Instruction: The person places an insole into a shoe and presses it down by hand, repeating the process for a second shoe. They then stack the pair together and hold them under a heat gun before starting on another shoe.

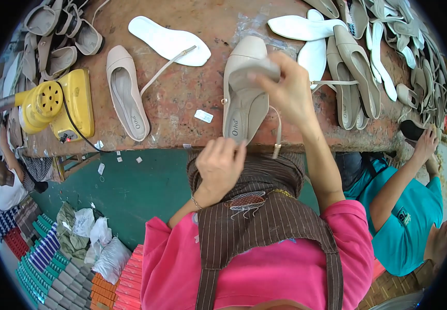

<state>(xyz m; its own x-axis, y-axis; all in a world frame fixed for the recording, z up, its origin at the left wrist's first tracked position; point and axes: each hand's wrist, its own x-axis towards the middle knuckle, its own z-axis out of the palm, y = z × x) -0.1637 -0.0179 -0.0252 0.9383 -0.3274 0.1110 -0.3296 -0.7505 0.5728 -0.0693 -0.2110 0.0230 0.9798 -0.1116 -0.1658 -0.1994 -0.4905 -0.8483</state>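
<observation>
In front of me on the table lies a beige flat shoe with an ankle strap, toe pointing away. My left hand is closed on its heel end, thumb at the rim. Above the shoe opening, my right hand pinches a bent beige piece that looks like the raised front of an insole. The printed heel part of the lining lies flat inside. To the left sits a matching shoe, its strap stretched over a white sole-shaped insert.
A yellow machine with a black cord stands at the table's left. More beige shoes and white inserts crowd the right. A small white label lies near the shoe. At right, a co-worker in teal handles a dark shoe.
</observation>
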